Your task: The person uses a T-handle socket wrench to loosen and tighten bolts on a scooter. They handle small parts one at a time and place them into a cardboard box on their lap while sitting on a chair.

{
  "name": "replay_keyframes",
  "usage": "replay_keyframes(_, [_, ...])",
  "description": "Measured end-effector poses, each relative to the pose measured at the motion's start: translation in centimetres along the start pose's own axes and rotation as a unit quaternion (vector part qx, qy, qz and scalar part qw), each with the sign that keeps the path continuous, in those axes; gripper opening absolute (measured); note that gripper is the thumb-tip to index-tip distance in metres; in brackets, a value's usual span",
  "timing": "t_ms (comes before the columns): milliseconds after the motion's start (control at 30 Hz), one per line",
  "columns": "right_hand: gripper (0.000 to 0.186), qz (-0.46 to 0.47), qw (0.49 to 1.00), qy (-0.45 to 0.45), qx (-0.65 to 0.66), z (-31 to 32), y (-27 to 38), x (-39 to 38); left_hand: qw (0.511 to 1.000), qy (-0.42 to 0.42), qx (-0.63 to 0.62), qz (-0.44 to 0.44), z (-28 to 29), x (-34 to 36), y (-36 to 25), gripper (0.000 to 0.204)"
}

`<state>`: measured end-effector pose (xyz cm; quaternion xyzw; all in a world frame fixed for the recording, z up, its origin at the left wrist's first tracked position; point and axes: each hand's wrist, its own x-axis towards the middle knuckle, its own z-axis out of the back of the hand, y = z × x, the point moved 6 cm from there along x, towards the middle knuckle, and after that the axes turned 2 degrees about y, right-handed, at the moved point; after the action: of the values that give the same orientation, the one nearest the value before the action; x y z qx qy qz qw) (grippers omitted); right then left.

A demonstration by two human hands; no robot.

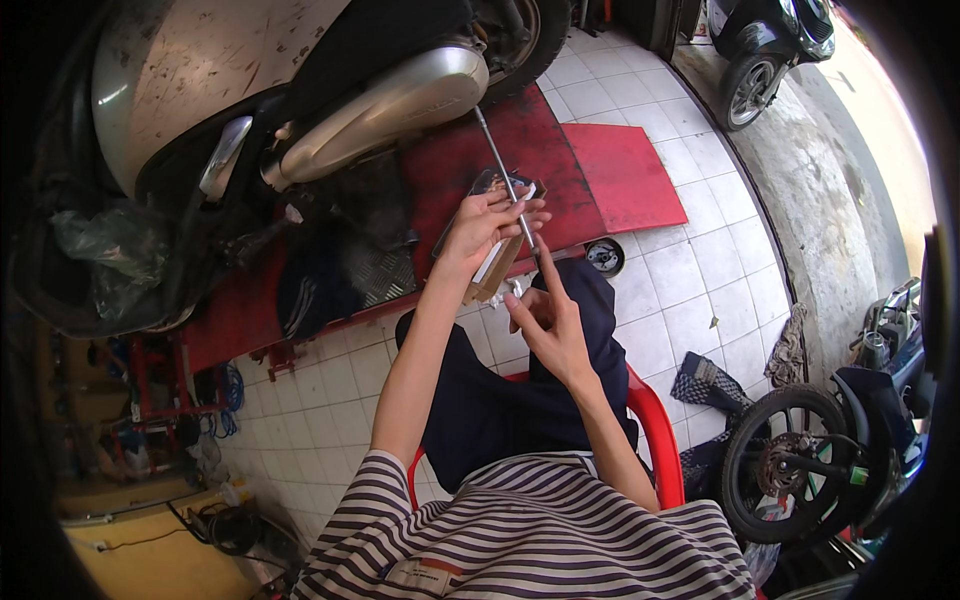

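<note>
A long, thin metal rod (497, 155) slants from beside the scooter's silver engine cover (400, 110) down toward my lap. My left hand (482, 228) holds it near its lower, thicker end, the fingers loosely stretched across it. Below and to the right, my right hand (556, 328) has its index finger extended up to the rod's lower end, with thumb and finger apart. Whether that fingertip presses on the rod is hard to tell. An open brown cardboard box (487, 288) lies under my left hand, partly hidden by it.
The scooter (210, 70) stands on a red lift platform (625, 175). Beside the platform, a round black part (604, 257) rests on white tiles. I sit on a red chair (657, 440). A motorcycle wheel (785, 462) and dark patterned cloth (708, 385) are at right.
</note>
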<state>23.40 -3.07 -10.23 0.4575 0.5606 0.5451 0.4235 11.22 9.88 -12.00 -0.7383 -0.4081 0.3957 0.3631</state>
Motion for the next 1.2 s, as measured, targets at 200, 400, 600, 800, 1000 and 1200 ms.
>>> replay_keyframes(200, [0.079, -0.134, 0.988, 0.032, 0.068, -1.8, -3.7, -1.5, 1.0, 0.015, -0.008, -0.021, 0.8, 0.3, 0.2, 0.029])
replay_keyframes(400, [0.042, -0.059, 0.979, -0.177, 0.086, 4.8, -6.1, -1.4, 0.999, 0.002, 0.02, -0.027, 0.2, -0.9, 0.1, 0.026])
replay_keyframes(600, [0.026, -0.045, 0.963, -0.251, 0.083, 8.3, -5.9, -2.3, 1.0, -0.007, -0.007, -0.026, 0.6, -6.2, 1.8, 0.031])
replay_keyframes(800, [0.02, 0.0, 0.982, -0.188, 0.029, 6.7, -6.9, 5.0, 0.997, -0.066, -0.028, -0.031, 1.4, -15.0, 5.5, 0.036])
replay_keyframes(1000, [0.048, 0.011, 0.996, -0.061, -0.068, 0.0, -9.0, 18.6, 0.996, -0.091, -0.017, -0.016, 1.7, -20.7, 6.3, 0.032])
replay_keyframes(1200, [0.059, -0.088, 0.993, -0.053, 0.065, -1.6, -11.4, 28.9, 0.991, -0.132, -0.009, -0.03, 4.6, -23.8, 6.8, 0.03])
